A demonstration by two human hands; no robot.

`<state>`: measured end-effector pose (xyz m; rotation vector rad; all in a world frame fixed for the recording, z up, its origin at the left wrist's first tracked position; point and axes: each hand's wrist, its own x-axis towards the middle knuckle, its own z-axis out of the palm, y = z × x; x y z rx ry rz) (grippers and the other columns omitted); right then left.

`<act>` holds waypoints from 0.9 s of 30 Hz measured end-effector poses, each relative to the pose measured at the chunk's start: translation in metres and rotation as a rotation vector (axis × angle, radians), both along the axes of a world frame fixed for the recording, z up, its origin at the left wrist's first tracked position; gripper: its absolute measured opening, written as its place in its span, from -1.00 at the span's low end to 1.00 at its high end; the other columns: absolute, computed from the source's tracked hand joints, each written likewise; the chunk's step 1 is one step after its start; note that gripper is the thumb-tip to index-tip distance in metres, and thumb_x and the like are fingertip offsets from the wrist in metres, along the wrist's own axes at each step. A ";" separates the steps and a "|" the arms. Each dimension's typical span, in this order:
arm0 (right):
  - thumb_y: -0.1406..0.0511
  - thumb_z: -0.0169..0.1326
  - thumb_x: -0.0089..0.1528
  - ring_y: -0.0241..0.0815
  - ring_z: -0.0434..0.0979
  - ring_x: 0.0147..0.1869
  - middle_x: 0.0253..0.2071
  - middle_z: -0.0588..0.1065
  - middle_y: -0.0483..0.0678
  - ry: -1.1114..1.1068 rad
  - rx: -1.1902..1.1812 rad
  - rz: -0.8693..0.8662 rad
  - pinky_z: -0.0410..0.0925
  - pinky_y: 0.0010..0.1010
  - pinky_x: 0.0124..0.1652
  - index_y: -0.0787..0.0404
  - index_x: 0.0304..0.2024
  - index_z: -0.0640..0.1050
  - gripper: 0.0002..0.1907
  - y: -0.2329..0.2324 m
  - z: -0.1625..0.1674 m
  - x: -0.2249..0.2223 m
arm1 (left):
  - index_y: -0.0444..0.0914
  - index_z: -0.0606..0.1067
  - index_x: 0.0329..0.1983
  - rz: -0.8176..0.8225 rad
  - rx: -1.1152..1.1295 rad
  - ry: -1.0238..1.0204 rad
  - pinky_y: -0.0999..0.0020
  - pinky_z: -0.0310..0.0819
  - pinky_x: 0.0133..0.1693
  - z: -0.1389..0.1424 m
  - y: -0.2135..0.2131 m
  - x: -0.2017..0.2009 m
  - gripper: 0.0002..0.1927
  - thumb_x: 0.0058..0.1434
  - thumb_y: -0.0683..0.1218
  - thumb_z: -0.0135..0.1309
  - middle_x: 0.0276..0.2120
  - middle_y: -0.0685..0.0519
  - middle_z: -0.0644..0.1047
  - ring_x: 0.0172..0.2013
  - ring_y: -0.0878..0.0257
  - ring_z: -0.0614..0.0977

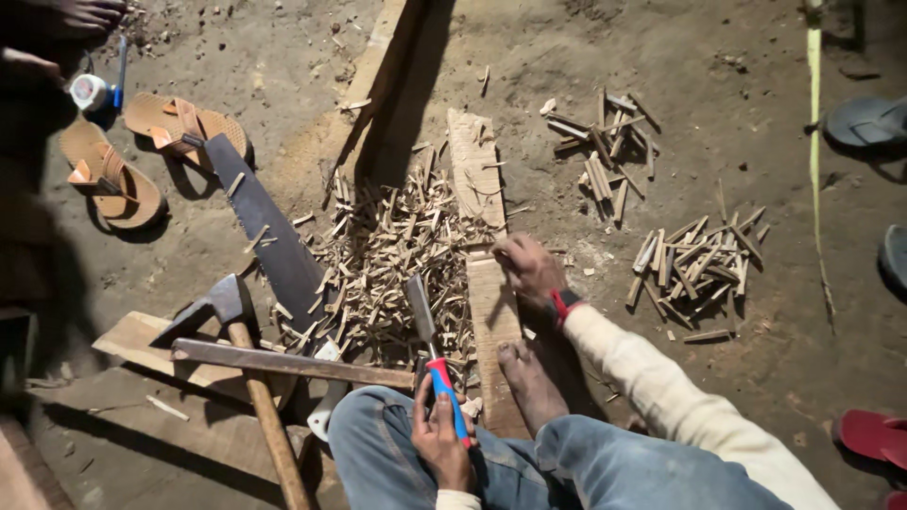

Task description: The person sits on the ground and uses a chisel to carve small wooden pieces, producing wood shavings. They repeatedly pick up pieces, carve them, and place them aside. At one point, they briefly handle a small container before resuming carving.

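A seated person splits thin wood on a plank laid on the dirt floor.

The left hand [442,436] has its fingers wrapped around a red-and-blue chisel [432,357], flat steel blade pointing up. The right hand [529,269] pinches a small wood sliver against the pale, rough plank [482,227]. Beside it lie curled shavings [387,264], and a rusty hatchet [236,326] near the floor's left edge.

One chisel [430,345], one saw [269,231], one adze [241,364], two tan sandals [142,156], two peg heaps [699,260]
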<state>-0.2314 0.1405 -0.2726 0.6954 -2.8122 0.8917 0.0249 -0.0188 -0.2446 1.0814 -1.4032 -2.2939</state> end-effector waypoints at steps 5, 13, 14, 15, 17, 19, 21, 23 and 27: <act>0.37 0.05 0.32 -0.17 0.64 -0.40 -0.33 0.59 0.02 -0.716 -0.814 -0.299 0.52 -0.39 -0.45 0.14 0.02 0.44 -0.78 -0.010 -0.003 0.046 | -0.24 0.40 0.29 -0.010 -0.017 0.050 0.48 0.32 -0.68 -0.005 0.002 -0.001 -0.53 0.31 -0.09 0.05 -0.39 -0.07 0.60 -0.68 0.36 0.49; 0.51 0.11 0.29 -0.13 0.63 -0.20 -0.19 0.56 0.13 -0.765 -1.275 -0.355 0.57 -0.31 -0.25 0.36 0.16 0.42 -0.62 -0.030 -0.028 0.053 | -0.21 0.39 0.31 -0.060 -0.050 0.001 0.51 0.29 -0.70 -0.003 0.002 0.003 -0.51 0.30 -0.10 0.04 -0.42 -0.07 0.61 -0.69 0.40 0.48; 0.54 0.12 0.24 -0.12 0.66 -0.12 -0.13 0.58 0.14 -0.779 -1.278 -0.344 0.58 -0.33 -0.18 0.34 0.17 0.40 -0.56 -0.030 -0.030 0.055 | -0.21 0.40 0.32 -0.078 -0.061 -0.020 0.49 0.29 -0.68 -0.001 0.004 0.003 -0.50 0.30 -0.10 0.06 -0.41 -0.07 0.60 -0.67 0.37 0.47; 0.58 0.12 0.20 -0.11 0.68 -0.04 -0.06 0.60 0.15 -0.791 -1.280 -0.334 0.58 -0.34 -0.11 0.33 0.19 0.38 -0.50 -0.030 -0.031 0.056 | -0.21 0.41 0.33 -0.096 -0.070 -0.039 0.46 0.30 -0.65 0.001 0.005 0.003 -0.50 0.30 -0.09 0.07 -0.39 -0.08 0.59 -0.65 0.34 0.46; 0.55 0.07 0.24 -0.07 0.68 0.00 -0.03 0.58 0.19 -0.800 -1.287 -0.281 0.58 -0.34 -0.07 0.32 0.23 0.36 -0.51 -0.031 -0.031 0.058 | -0.25 0.41 0.33 -0.151 -0.287 -0.009 0.38 0.38 -0.44 0.006 0.007 0.005 -0.47 0.27 -0.12 0.10 -0.25 -0.11 0.59 -0.48 0.24 0.52; 0.54 0.04 0.26 -0.05 0.68 0.00 -0.03 0.58 0.22 -0.820 -1.304 -0.276 0.58 -0.34 -0.06 0.30 0.25 0.34 -0.50 -0.032 -0.032 0.057 | -0.32 0.39 0.32 -0.232 -0.702 0.106 0.28 0.54 -0.07 0.013 0.008 0.006 -0.43 0.22 -0.17 0.14 -0.01 -0.16 0.61 -0.16 0.09 0.67; 0.53 0.01 0.26 -0.04 0.68 -0.04 -0.07 0.58 0.23 -0.858 -1.332 -0.315 0.59 -0.33 -0.09 0.27 0.27 0.32 -0.49 -0.035 -0.033 0.056 | -0.34 0.39 0.32 -0.287 -0.729 0.103 0.22 0.43 0.07 0.020 0.009 0.008 -0.40 0.17 -0.19 0.12 0.10 -0.20 0.57 0.02 0.00 0.62; 0.52 0.01 0.28 -0.03 0.69 -0.05 -0.08 0.59 0.24 -0.838 -1.286 -0.344 0.59 -0.34 -0.11 0.28 0.27 0.32 -0.50 -0.039 -0.037 0.058 | -0.33 0.40 0.31 -0.350 -0.718 0.029 0.21 0.41 0.12 0.027 0.011 0.011 -0.40 0.15 -0.18 0.12 0.13 -0.20 0.57 0.08 -0.01 0.62; 0.52 0.04 0.28 -0.02 0.68 -0.09 -0.10 0.61 0.22 -0.788 -1.243 -0.426 0.57 -0.35 -0.17 0.26 0.26 0.34 -0.51 -0.046 -0.046 0.062 | -0.29 0.43 0.30 -0.439 -0.740 -0.057 0.23 0.47 0.08 0.032 0.016 0.007 -0.45 0.21 -0.13 0.11 0.06 -0.19 0.61 0.02 0.03 0.67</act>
